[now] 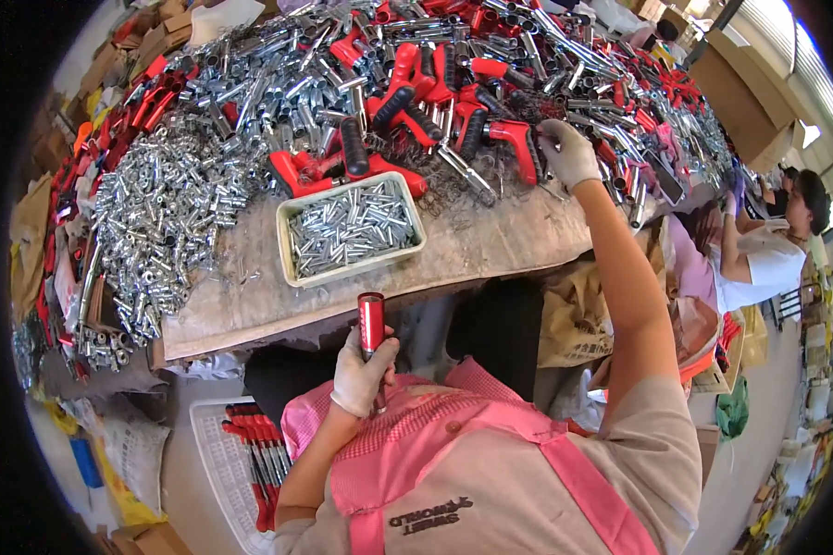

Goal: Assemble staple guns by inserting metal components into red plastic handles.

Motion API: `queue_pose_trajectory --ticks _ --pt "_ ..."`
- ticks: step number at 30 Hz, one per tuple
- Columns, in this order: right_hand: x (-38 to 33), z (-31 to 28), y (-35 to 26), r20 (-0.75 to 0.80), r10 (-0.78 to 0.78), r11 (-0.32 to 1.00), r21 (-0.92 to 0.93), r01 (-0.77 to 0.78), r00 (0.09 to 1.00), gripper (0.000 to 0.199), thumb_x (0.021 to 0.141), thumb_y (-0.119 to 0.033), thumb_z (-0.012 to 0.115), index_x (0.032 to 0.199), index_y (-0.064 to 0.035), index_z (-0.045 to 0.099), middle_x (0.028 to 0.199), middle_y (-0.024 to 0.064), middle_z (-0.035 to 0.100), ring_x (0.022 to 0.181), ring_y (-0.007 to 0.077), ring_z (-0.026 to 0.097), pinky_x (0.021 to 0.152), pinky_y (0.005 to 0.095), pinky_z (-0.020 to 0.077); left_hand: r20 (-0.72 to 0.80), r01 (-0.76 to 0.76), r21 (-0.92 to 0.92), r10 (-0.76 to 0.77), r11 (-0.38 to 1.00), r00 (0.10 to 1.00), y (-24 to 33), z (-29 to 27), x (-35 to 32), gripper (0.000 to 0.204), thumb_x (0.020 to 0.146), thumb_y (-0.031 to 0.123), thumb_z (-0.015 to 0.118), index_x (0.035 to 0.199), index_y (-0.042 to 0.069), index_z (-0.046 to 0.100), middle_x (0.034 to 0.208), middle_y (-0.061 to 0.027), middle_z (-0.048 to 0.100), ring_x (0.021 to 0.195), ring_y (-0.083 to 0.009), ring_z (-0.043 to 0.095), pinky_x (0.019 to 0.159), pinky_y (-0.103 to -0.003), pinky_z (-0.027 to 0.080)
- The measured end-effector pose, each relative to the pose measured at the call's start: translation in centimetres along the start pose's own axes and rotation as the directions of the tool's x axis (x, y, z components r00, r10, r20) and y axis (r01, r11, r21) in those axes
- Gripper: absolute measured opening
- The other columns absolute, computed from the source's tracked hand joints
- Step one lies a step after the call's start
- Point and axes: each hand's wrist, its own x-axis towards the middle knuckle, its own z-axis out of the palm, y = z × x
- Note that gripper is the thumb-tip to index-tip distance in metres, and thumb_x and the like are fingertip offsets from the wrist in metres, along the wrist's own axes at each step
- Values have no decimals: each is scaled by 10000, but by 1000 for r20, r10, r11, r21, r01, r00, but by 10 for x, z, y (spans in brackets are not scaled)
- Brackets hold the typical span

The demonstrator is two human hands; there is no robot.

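My left hand (365,375), in a white glove, is closed around a red metallic tube (371,319) with a dark lower part. The tube stands upright in front of my pink apron, its open end up. My right hand (569,153), also gloved, reaches over the table's far right with its fingers curled down among thin wire springs. What its fingertips pinch, if anything, is too small to make out. Just left of it lies a red and black handle (516,148). A cream plastic tub (420,242) of short metal pins sits near the table's front edge.
Small metal fittings (162,222) are heaped at the left. Chrome tubes and red handles (407,97) pile up at the back. Below left, a white basket (215,462) holds several red-handled tools. Another person (759,250) works at the right, near a cardboard box (745,97).
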Motion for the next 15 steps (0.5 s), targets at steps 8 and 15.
queue_pose_trajectory --ticks 8,15 --pt "50 52 -23 225 -400 770 -444 459 889 331 792 -132 566 1118 -189 578 1177 131 531 1054 330 543 842 432 490 34 3 78 -5 997 999 1 14 -1 164 851 25 559 999 24 488 636 -31 490 472 -111 469 446 -251 395" --pt "60 26 -21 -42 -144 976 158 149 989 200 834 -169 598 1022 -106 629 1056 103 615 969 265 592 897 334 452 -4 -33 54 34 998 999 8 2 1 148 845 18 573 961 34 482 638 -28 490 465 -112 465 440 -249 391"
